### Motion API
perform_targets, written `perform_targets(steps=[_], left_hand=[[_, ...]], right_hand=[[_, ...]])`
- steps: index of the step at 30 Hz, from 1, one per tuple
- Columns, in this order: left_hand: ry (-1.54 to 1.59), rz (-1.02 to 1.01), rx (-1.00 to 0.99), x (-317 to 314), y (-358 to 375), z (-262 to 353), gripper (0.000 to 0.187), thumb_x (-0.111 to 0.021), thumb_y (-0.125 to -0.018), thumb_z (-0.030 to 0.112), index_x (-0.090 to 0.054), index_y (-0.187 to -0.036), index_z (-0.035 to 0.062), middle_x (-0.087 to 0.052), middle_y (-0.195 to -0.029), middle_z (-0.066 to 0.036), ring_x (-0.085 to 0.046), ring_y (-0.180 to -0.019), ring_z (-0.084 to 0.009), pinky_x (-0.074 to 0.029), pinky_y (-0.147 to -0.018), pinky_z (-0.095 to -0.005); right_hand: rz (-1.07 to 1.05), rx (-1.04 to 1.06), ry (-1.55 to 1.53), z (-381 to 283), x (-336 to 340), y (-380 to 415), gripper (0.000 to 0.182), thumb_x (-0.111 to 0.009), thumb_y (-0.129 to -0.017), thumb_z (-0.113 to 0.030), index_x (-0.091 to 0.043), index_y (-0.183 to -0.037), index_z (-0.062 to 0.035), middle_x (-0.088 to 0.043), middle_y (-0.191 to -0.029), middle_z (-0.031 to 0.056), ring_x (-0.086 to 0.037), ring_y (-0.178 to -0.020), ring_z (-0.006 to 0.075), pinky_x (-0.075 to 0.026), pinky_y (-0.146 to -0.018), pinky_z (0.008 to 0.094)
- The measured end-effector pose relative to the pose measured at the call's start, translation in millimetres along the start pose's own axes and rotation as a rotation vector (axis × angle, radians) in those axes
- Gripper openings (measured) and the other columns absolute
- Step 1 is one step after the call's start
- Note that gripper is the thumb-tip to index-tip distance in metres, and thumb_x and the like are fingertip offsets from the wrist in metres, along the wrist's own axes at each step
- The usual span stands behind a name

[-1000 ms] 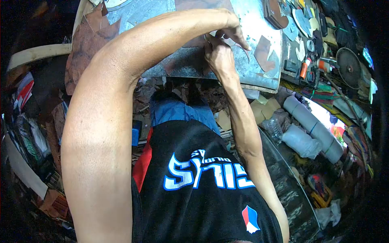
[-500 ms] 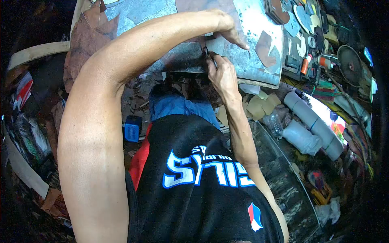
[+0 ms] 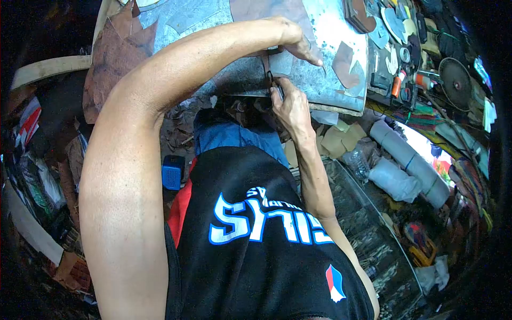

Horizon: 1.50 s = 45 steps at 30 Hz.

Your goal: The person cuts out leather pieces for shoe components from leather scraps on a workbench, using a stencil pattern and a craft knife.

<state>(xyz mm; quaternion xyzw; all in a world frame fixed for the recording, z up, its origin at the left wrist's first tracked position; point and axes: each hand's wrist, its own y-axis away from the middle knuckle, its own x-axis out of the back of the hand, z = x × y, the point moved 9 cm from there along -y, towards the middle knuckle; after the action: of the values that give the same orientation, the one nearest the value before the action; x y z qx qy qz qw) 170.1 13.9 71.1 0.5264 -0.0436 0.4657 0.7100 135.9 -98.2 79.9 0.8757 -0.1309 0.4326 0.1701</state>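
Note:
My left hand (image 3: 302, 44) reaches across the metal-topped table (image 3: 314, 88), bent at the wrist. Its visible fingers are stretched out and pointing right, low over a grey piece of sheet material (image 3: 281, 63); the rest of the fingers are hidden behind the hand. Close to the table's front edge, my right hand (image 3: 292, 106) is closed around a thin dark hand tool (image 3: 270, 78). The tool's tip points away from me, beside a narrow brown strip; its exact kind is too small to make out.
Brown leather pieces (image 3: 120, 64) cover the table's left side, and a cut brown piece (image 3: 345, 64) lies at the right. Stacked soles (image 3: 358, 16), orange-and-white bottles (image 3: 397, 84) and a fan (image 3: 455, 84) stand further right. A blue box (image 3: 173, 172) sits below.
My right hand and the tool have drawn slightly toward me, to the table's front edge. The left hand stays nearly in place; the whole view has shifted a little.

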Motion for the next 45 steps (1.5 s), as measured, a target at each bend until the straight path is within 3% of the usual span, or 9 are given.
perform_targets(steps=[5, 8, 10, 11, 14, 19, 23, 35, 45], left_hand=[[-0.018, 0.034, -0.072, -4, -7, -4, 0.095, -0.026, -0.086, 0.084, -0.048, -0.144, 0.0119, -0.043, -0.151, -0.014, -0.034, -0.143, -0.0322, -0.028, -0.117, -0.0465], [-0.113, 0.149, -0.065, -5, -19, -12, 0.087, -0.046, -0.083, 0.081, -0.067, -0.123, 0.0075, -0.063, -0.126, -0.022, -0.057, -0.121, -0.0395, -0.046, -0.101, -0.0486], [-0.258, 0.239, -0.134, -6, -22, -12, 0.055, -0.071, -0.081, 0.054, -0.073, -0.099, 0.0023, -0.073, -0.098, -0.019, -0.068, -0.097, -0.0410, -0.055, -0.084, -0.0468], [-0.208, 0.564, -0.337, -8, -27, -17, 0.029, -0.080, -0.072, 0.026, -0.073, -0.085, 0.0016, -0.072, -0.083, -0.017, -0.070, -0.082, -0.0394, -0.057, -0.073, -0.0463], [-0.175, 0.754, -0.254, -15, -10, -20, 0.020, -0.077, -0.072, 0.021, -0.074, -0.082, 0.0040, -0.070, -0.076, -0.017, -0.070, -0.079, -0.0373, -0.057, -0.073, -0.0479], [-0.116, 0.636, -0.135, -31, -1, -32, 0.033, -0.076, -0.075, 0.022, -0.072, -0.106, 0.0114, -0.050, -0.142, -0.015, -0.054, -0.124, -0.0307, -0.047, -0.100, -0.0431], [-0.091, 0.674, -0.052, -40, 0, -33, 0.044, -0.076, -0.077, 0.021, -0.066, -0.120, 0.0161, -0.044, -0.150, -0.013, -0.044, -0.134, -0.0289, -0.035, -0.108, -0.0509], [-0.059, 0.712, 0.087, -52, 1, -31, 0.044, -0.071, -0.082, 0.013, -0.061, -0.125, 0.0164, -0.039, -0.155, -0.008, -0.040, -0.138, -0.0262, -0.034, -0.108, -0.0544], [-0.027, 0.626, 0.151, -55, 2, -32, 0.043, -0.065, -0.085, 0.009, -0.061, -0.127, 0.0181, -0.033, -0.159, -0.002, -0.036, -0.142, -0.0225, -0.032, -0.112, -0.0498]], right_hand=[[-0.003, -0.044, 0.008, 3, -2, 3, 0.027, -0.059, -0.090, -0.013, -0.062, -0.113, 0.0012, -0.067, -0.101, 0.0275, -0.064, -0.096, 0.0461, -0.050, -0.083, 0.0507], [0.004, -0.036, 0.008, 7, -4, 3, 0.026, -0.060, -0.091, -0.013, -0.063, -0.113, 0.0005, -0.068, -0.102, 0.0257, -0.065, -0.097, 0.0451, -0.051, -0.084, 0.0492], [-0.007, -0.025, 0.010, 6, -3, 2, 0.026, -0.060, -0.091, -0.013, -0.063, -0.113, 0.0000, -0.068, -0.102, 0.0255, -0.064, -0.098, 0.0452, -0.051, -0.084, 0.0490], [-0.030, -0.046, -0.004, 6, -3, 2, 0.026, -0.059, -0.091, -0.012, -0.062, -0.114, -0.0006, -0.068, -0.102, 0.0253, -0.064, -0.098, 0.0450, -0.051, -0.084, 0.0486], [-0.061, -0.030, -0.025, 9, -5, 2, 0.027, -0.059, -0.091, -0.012, -0.062, -0.115, -0.0017, -0.067, -0.099, 0.0275, -0.064, -0.094, 0.0463, -0.051, -0.082, 0.0509], [-0.149, 0.146, 0.072, 4, 12, -11, 0.028, -0.060, -0.090, -0.013, -0.065, -0.117, -0.0084, -0.069, -0.107, 0.0216, -0.066, -0.093, 0.0430, -0.053, -0.079, 0.0490], [-0.370, 0.241, 0.260, 12, 23, -36, 0.029, -0.062, -0.089, -0.014, -0.069, -0.118, -0.0162, -0.069, -0.100, 0.0137, -0.067, -0.088, 0.0381, -0.054, -0.075, 0.0455], [-0.422, 0.525, 0.221, 23, 30, -54, 0.032, -0.063, -0.084, -0.012, -0.069, -0.115, -0.0187, -0.067, -0.089, 0.0128, -0.067, -0.080, 0.0358, -0.054, -0.070, 0.0457], [-0.455, 0.408, 0.197, 47, 44, -47, 0.031, -0.061, -0.088, -0.009, -0.068, -0.117, -0.0135, -0.070, -0.104, 0.0136, -0.068, -0.090, 0.0367, -0.054, -0.076, 0.0435]])
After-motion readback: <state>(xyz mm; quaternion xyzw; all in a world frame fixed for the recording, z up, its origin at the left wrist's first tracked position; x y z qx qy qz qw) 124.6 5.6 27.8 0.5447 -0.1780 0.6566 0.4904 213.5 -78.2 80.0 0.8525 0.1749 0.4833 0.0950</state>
